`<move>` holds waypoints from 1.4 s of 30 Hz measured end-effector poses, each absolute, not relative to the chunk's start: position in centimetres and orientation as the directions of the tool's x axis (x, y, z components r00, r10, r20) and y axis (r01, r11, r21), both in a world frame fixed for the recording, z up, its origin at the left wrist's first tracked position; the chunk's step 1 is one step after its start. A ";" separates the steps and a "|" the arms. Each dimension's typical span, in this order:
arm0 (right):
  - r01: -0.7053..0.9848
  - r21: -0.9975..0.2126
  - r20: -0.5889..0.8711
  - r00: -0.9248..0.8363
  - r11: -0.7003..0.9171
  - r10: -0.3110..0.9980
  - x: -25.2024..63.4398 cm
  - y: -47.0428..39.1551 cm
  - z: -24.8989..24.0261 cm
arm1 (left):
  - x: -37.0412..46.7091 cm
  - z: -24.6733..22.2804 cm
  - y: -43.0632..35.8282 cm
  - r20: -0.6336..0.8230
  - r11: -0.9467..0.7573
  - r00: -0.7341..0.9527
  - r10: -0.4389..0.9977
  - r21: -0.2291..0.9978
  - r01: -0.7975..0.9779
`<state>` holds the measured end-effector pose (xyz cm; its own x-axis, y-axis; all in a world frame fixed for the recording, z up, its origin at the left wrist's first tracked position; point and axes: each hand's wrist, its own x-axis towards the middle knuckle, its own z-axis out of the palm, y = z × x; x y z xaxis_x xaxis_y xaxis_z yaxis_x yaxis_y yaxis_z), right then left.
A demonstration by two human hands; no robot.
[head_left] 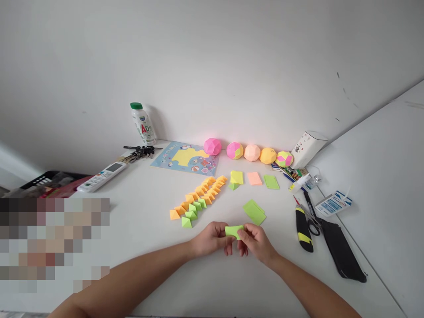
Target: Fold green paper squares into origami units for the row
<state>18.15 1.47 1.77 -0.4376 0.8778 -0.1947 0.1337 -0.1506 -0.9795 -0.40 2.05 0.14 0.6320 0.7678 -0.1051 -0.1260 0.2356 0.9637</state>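
Observation:
Between my two hands is a small folded sheet of green paper, held above the front of the white table. My left hand pinches its left end between thumb and fingers. At the right end, my right hand grips it with the thumb pressed on its face. Just beyond my right hand lie a few loose green paper sheets. Ahead and to the left, folded orange paper pieces stand in two slanting rows, with several folded green pieces at the near end.
Along the wall sit several faceted paper balls, one pink. Yellow, peach and green paper stacks lie before them. At right are a cutter, scissors and a black pouch; at left, a remote and bottle.

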 end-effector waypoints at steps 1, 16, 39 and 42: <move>0.123 -0.978 -0.209 -0.460 -0.171 0.863 18.2 1.5 1.7 | -0.4 0.2 2.1 -0.094 0.238 0.637 0.765 0.961 -0.144; 0.138 -0.971 -0.239 -0.489 -0.196 0.839 19.0 2.0 1.8 | -0.4 0.9 2.1 -0.130 0.296 0.625 0.770 0.940 -0.169; 0.307 -0.839 0.277 -0.470 0.449 0.838 19.1 2.1 2.2 | -0.2 -0.2 2.0 -0.133 0.285 0.609 0.782 0.945 -0.160; 0.331 -0.839 0.247 -0.477 0.432 0.844 19.0 2.1 2.4 | -0.2 -0.2 2.1 -0.127 0.286 0.608 0.783 0.943 -0.171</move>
<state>19.03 2.07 2.37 -0.4765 0.8438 0.2468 0.3309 0.4322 -0.8389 -0.15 2.06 -0.24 0.6082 0.7835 -0.1274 -0.1705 0.2857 0.9430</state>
